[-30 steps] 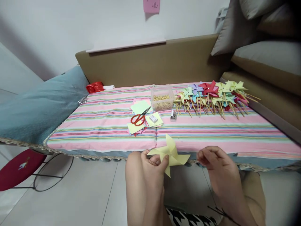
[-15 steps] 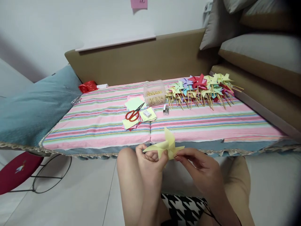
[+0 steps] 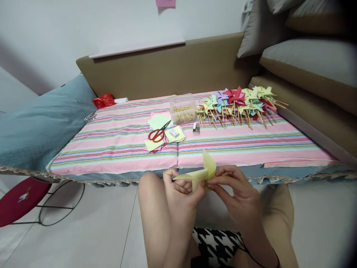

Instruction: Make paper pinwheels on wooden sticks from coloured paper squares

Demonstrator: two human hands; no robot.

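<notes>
Striped pink cloth [image 3: 237,150] lies just beyond the pale-yellow, curled-paper pinwheel [image 3: 198,174], which the left hand [image 3: 182,195] pinches, seemingly to steady it while the right hand [image 3: 239,190] pinches near its centre.

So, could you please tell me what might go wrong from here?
The yellow paper pinwheel might crease or tear, since the left hand pinches it and the right hand touches it too. The red-handled metal scissors rest on loose coloured paper sheets, so pulling one out could drag them.
</notes>
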